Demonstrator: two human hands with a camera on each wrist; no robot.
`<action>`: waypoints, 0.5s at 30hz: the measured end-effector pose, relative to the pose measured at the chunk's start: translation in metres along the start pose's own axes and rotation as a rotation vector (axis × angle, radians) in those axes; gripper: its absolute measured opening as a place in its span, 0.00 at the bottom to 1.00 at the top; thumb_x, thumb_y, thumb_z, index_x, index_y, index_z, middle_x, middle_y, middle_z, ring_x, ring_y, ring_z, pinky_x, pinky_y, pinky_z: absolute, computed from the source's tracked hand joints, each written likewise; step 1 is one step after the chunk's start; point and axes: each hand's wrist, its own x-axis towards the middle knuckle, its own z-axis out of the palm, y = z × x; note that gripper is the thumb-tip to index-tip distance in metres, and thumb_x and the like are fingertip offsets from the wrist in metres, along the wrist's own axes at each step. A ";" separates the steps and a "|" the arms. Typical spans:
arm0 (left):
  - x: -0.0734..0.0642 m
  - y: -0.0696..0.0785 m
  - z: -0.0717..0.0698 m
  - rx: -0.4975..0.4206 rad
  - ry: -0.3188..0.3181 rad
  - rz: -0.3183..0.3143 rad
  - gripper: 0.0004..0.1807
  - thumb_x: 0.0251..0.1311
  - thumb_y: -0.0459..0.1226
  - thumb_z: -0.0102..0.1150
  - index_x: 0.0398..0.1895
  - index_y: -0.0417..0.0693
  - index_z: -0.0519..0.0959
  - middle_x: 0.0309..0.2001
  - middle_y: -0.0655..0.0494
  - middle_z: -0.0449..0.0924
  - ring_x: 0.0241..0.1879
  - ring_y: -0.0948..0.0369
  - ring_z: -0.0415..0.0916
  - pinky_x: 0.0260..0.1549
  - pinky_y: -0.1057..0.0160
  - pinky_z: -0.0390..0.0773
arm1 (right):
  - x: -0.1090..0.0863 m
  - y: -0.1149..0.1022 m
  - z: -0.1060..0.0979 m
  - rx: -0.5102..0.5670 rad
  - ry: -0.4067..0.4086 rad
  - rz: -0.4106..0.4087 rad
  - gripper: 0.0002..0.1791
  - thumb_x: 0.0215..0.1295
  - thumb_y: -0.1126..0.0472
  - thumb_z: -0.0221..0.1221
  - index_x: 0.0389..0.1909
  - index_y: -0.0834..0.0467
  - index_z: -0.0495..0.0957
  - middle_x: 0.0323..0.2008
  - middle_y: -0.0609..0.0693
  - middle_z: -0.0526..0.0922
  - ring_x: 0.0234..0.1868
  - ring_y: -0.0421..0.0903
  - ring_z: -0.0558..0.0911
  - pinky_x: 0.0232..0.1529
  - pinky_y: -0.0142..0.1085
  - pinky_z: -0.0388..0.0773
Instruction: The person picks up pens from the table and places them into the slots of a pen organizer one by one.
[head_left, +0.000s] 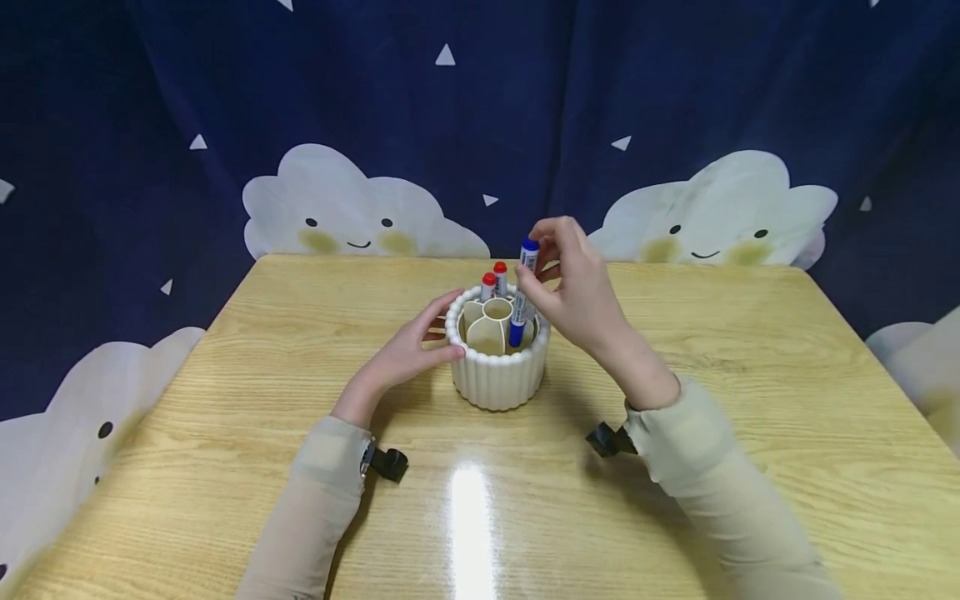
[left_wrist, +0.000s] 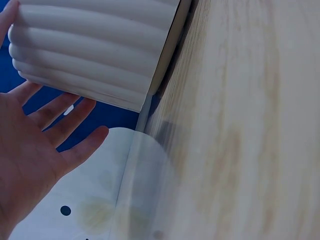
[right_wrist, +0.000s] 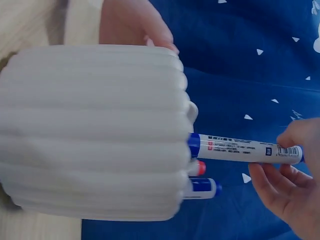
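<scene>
A cream ribbed pen holder (head_left: 498, 379) with divided compartments stands upright on the table. Against its left side rests my left hand (head_left: 408, 350), thumb at the near rim and the other fingers spread toward the far side; those fingers look mostly straight in the left wrist view. My right hand (head_left: 573, 283) pinches a blue-capped whiteboard marker (head_left: 524, 287) near its upper end. The marker's lower blue end is inside a right-hand compartment. Two red-capped markers (head_left: 494, 283) stand at the back of the holder. Another blue-capped marker (right_wrist: 204, 188) pokes out in the right wrist view.
The wooden table (head_left: 300, 333) spreads around the holder on every side. Behind it hangs a dark blue curtain (head_left: 450, 108) with white triangles and smiling clouds. A dark strap with a small black block (head_left: 390, 464) sits on each wrist.
</scene>
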 end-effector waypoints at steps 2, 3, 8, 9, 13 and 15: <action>0.000 -0.001 0.000 0.000 0.004 -0.003 0.42 0.55 0.39 0.59 0.70 0.46 0.49 0.61 0.41 0.62 0.57 0.45 0.64 0.58 0.46 0.64 | -0.002 0.000 0.003 -0.008 -0.022 0.001 0.17 0.55 0.67 0.58 0.44 0.64 0.65 0.34 0.56 0.71 0.29 0.43 0.77 0.29 0.30 0.79; 0.000 -0.001 0.000 -0.002 0.005 -0.004 0.42 0.55 0.39 0.59 0.70 0.46 0.49 0.61 0.41 0.62 0.57 0.45 0.64 0.58 0.46 0.64 | -0.003 0.000 0.004 -0.013 -0.035 0.004 0.17 0.56 0.67 0.58 0.44 0.64 0.65 0.34 0.56 0.71 0.30 0.43 0.77 0.29 0.30 0.79; 0.001 -0.003 0.000 -0.002 0.005 -0.006 0.42 0.55 0.40 0.59 0.70 0.47 0.49 0.61 0.41 0.62 0.57 0.45 0.64 0.58 0.46 0.64 | -0.008 0.001 0.007 -0.035 -0.088 0.005 0.15 0.58 0.66 0.57 0.43 0.63 0.65 0.34 0.55 0.71 0.30 0.43 0.77 0.31 0.32 0.80; 0.001 -0.002 0.000 -0.002 0.003 -0.003 0.42 0.55 0.41 0.59 0.70 0.47 0.49 0.61 0.41 0.62 0.57 0.45 0.63 0.58 0.46 0.64 | -0.010 0.001 0.008 -0.041 -0.095 -0.001 0.14 0.58 0.65 0.57 0.43 0.63 0.66 0.34 0.55 0.72 0.30 0.44 0.77 0.32 0.32 0.80; 0.002 -0.001 -0.001 -0.001 -0.005 0.016 0.44 0.54 0.46 0.60 0.70 0.46 0.49 0.61 0.40 0.62 0.57 0.44 0.63 0.57 0.45 0.64 | -0.017 0.006 0.011 -0.083 -0.117 -0.037 0.13 0.57 0.64 0.59 0.41 0.63 0.68 0.32 0.55 0.73 0.30 0.46 0.76 0.31 0.34 0.78; 0.002 0.001 -0.001 -0.002 -0.008 0.020 0.44 0.54 0.47 0.60 0.70 0.46 0.49 0.60 0.40 0.62 0.57 0.44 0.64 0.57 0.44 0.64 | -0.021 0.009 0.014 -0.111 -0.131 -0.047 0.12 0.56 0.64 0.60 0.39 0.62 0.70 0.30 0.54 0.73 0.30 0.47 0.75 0.30 0.35 0.77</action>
